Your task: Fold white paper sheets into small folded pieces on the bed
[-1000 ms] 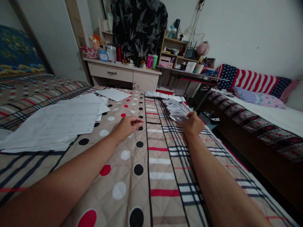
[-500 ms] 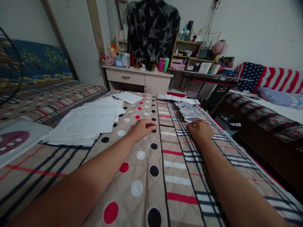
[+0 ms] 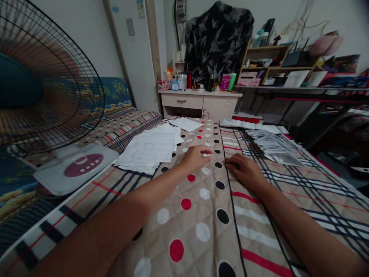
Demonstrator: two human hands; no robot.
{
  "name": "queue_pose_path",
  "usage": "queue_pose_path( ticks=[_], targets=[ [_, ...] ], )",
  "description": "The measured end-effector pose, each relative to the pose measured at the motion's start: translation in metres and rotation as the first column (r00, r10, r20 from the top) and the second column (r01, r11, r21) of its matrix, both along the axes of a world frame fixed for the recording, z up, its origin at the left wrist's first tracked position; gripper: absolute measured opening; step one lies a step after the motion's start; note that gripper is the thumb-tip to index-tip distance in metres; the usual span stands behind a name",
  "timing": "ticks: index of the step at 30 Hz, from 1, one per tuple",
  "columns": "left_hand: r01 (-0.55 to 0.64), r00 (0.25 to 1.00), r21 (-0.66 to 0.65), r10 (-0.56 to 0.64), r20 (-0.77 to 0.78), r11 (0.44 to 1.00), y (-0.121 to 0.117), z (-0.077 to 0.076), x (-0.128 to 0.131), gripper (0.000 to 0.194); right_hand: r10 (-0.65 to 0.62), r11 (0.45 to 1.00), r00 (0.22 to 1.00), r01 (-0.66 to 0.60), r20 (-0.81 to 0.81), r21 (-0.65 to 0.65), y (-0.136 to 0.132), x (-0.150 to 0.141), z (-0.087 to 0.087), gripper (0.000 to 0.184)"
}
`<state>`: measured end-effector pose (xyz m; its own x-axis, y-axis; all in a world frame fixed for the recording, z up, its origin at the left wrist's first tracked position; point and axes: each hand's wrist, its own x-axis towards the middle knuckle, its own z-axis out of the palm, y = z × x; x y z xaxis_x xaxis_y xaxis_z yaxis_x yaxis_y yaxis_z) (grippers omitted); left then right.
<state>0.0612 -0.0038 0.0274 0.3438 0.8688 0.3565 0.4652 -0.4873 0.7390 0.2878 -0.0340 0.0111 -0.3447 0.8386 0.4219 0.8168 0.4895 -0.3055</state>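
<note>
My left hand point(image 3: 197, 157) is just above the polka-dot strip of the bedspread point(image 3: 187, 227). Its thumb and fingers are apart, with nothing between them. My right hand point(image 3: 243, 169) rests low over the striped strip, fingers loosely bent toward the left hand, and no object shows in it. Left of my left hand lies a spread pile of printed paper sheets point(image 3: 147, 148), with one more sheet point(image 3: 186, 124) beyond it. A fanned stack of paper slips point(image 3: 271, 146) lies past my right hand, and a row of folded white papers point(image 3: 253, 126) lies behind that.
A standing fan point(image 3: 52, 84) with a white control panel point(image 3: 77, 167) stands close on the left. At the far end are a white drawer cabinet point(image 3: 184, 101) with bottles on top, a black patterned cloth point(image 3: 217, 46) and a shelf point(image 3: 268, 73) of small items.
My right hand has moved left, away from the fanned slips, and now lies near my left hand. The view has turned left, bringing the fan into sight.
</note>
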Motion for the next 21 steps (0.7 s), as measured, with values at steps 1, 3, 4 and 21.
queue_pose_path(
  ticks=[1, 3, 4, 21],
  targets=[
    [-0.025, 0.995, 0.091, 0.033, -0.097, 0.996, -0.002, 0.007, -0.015, 0.025, 0.001, 1.0, 1.0, -0.001, -0.001, 0.002, 0.001, 0.002, -0.001, 0.016],
    [-0.053, 0.955, 0.194, 0.106, -0.275, 0.98, -0.005, 0.019, -0.049, 0.045, -0.017, 1.0, 1.0, 0.017, 0.009, -0.001, 0.001, 0.004, -0.001, 0.015],
    [-0.044, 0.927, 0.208, 0.118, -0.355, 0.977, -0.006, 0.023, -0.068, 0.059, -0.03, 1.0, 0.999, 0.03, 0.015, -0.006, 0.001, 0.003, 0.0, 0.015],
    [-0.071, 0.844, 0.101, 0.114, -0.525, 0.992, -0.002, 0.014, -0.182, 0.065, -0.033, 0.999, 0.999, 0.033, 0.034, 0.002, 0.003, 0.001, -0.001, 0.016]
  ],
)
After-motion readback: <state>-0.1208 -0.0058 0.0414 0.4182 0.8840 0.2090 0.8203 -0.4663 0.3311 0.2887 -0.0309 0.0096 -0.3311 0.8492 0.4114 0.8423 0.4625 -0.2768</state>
